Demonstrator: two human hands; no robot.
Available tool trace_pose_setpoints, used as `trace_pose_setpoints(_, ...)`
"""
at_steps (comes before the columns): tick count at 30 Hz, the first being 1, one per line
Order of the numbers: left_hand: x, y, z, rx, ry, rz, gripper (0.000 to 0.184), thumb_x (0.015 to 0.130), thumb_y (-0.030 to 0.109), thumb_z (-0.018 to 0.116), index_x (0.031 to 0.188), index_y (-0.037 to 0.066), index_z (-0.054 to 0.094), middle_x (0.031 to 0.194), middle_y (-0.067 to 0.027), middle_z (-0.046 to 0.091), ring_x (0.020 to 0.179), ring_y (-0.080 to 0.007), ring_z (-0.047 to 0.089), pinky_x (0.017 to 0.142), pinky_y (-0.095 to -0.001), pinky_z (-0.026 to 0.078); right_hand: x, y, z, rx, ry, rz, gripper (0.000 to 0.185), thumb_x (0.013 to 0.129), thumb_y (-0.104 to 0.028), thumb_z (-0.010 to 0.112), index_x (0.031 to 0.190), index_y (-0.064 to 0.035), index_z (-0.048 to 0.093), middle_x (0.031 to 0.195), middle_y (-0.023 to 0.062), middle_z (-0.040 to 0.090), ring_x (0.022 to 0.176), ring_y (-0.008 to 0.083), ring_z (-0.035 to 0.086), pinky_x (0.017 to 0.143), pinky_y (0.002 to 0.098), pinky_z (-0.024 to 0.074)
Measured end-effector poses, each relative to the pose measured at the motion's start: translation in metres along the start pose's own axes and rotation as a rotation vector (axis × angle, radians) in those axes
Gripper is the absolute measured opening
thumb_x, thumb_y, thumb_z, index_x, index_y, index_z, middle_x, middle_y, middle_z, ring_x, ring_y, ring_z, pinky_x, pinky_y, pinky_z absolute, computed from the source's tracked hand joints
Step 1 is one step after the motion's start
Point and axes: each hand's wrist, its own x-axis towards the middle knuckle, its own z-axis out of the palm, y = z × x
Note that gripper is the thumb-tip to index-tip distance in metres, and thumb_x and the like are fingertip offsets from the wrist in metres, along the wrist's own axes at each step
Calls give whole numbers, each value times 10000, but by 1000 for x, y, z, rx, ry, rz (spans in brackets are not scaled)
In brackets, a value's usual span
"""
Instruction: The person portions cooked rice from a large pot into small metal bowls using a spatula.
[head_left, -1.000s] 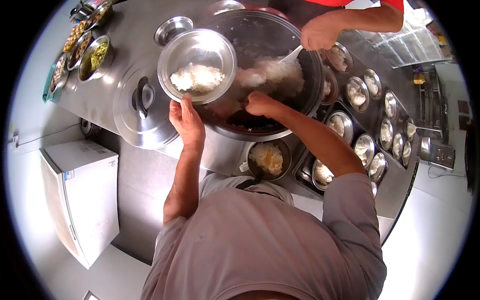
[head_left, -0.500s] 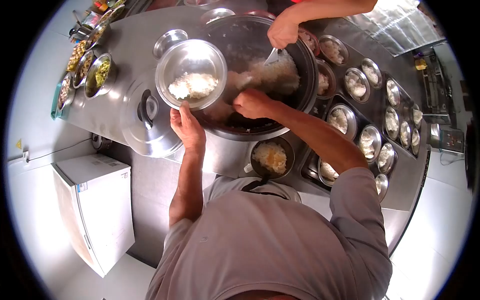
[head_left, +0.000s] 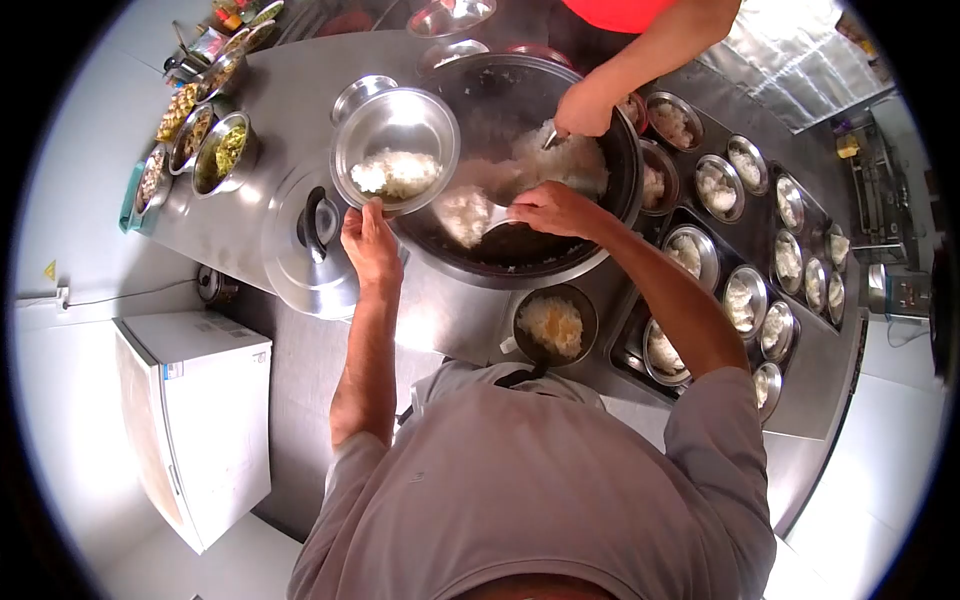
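My left hand [head_left: 372, 243] grips the near rim of a metal bowl [head_left: 395, 125] tilted beside the big pot, with white rice [head_left: 398, 174] in its lower part. Inside the large dark pot [head_left: 590, 262], my right hand [head_left: 550, 210] is closed on the handle of a white rice paddle [head_left: 497, 216]. Its blade is at a mound of rice [head_left: 463, 214] on the pot's left side. A co-worker's hand [head_left: 586, 106] holds another utensil in the rice at the back right of the pot.
A metal lid [head_left: 285, 245] lies left of the pot. Several rice bowls [head_left: 741, 303] stand at the right, some in a black tray [head_left: 625, 350]. Near my waist is a pot with rice [head_left: 556, 325]. Bowls of vegetables [head_left: 228, 150] stand far left, above a white fridge [head_left: 200, 420].
The paddle in my right hand has come into view under a heap of rice. The co-worker's hand has moved down and left from its first place. The whole view has shifted slightly.
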Motion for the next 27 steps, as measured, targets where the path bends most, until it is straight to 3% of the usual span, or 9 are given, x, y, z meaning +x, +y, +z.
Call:
trace_pose_setpoints(7, 10, 5, -5, 59, -37, -4, 181, 879, 160, 612, 767, 42, 533, 724, 17, 530, 692, -90, 468, 661, -260, 398, -51, -16, -36, -22, 54, -22, 309, 948, -281, 577, 892, 13, 650, 593, 63, 481, 576, 116, 453, 574, 322, 417)
trace_pose_setpoints(9, 11, 4, -3, 130, -79, 22, 196, 877, 174, 616, 764, 34, 538, 715, 8, 532, 675, -100, 481, 637, -272, 412, -69, -31, -47, 70, 94, 102, 286, 950, -249, 575, 879, 19, 648, 584, 27, 463, 570, 90, 434, 552, 305, 398)
trace_pose_setpoints(10, 12, 4, -2, 65, -124, 34, 219, 866, 201, 619, 761, 20, 554, 703, -9, 547, 650, -113, 491, 606, -287, 422, -78, -43, -54, 122, 83, 49, 291, 1000, -238, 551, 928, 4, 695, 592, -58, 415, 551, 29, 359, 491, 237, 313)
trace_pose_setpoints(15, 5, 15, 5, 409, -205, 73, 258, 855, 229, 598, 791, -20, 583, 713, -61, 605, 640, -144, 536, 613, -313, 448, -95, -85, -70, 173, 193, 94, 300, 1011, -236, 544, 909, 9, 684, 580, -51, 416, 544, 39, 376, 486, 251, 326)
trace_pose_setpoints(18, -3, 20, 16, 565, -269, 72, 278, 854, 236, 584, 829, -41, 605, 727, -88, 635, 643, -161, 574, 616, -326, 477, -83, -101, -67, -259, 503, -153, 240, 945, -242, 590, 819, -52, 667, 599, 150, 554, 535, 239, 555, 535, 371, 442)
trace_pose_setpoints(19, -8, 25, 19, 625, -290, 61, 287, 855, 235, 578, 849, -49, 614, 732, -97, 646, 646, -167, 592, 610, -327, 497, -79, -108, -58, -262, 512, -148, 240, 945, -242, 590, 819, -52, 667, 599, 150, 554, 535, 239, 555, 535, 371, 442)
trace_pose_setpoints(21, -19, 28, 33, 501, -304, 21, 290, 853, 231, 579, 855, -56, 616, 731, -103, 647, 645, -167, 601, 596, -320, 516, -73, -121, -33, -703, 718, -97, 165, 916, -176, 573, 875, -39, 657, 673, 144, 632, 615, 311, 649, 554, 400, 497)
trace_pose_setpoints(23, -26, 26, 40, 384, -314, -27, 293, 851, 227, 579, 862, -63, 619, 729, -108, 649, 645, -166, 610, 582, -313, 535, -66, -124, -2, -943, 719, -61, 147, 870, -132, 567, 941, -23, 636, 726, 123, 670, 694, 281, 701, 550, 419, 532)
trace_pose_setpoints(27, -30, 20, 44, 235, -352, 3, 231, 875, 172, 585, 828, -53, 600, 729, -67, 606, 650, -126, 580, 579, -279, 552, -67, -132, 37, -1031, 768, -5, 421, 808, -149, 608, 1213, -41, 581, 808, 73, 604, 625, 208, 659, 495, 349, 520)
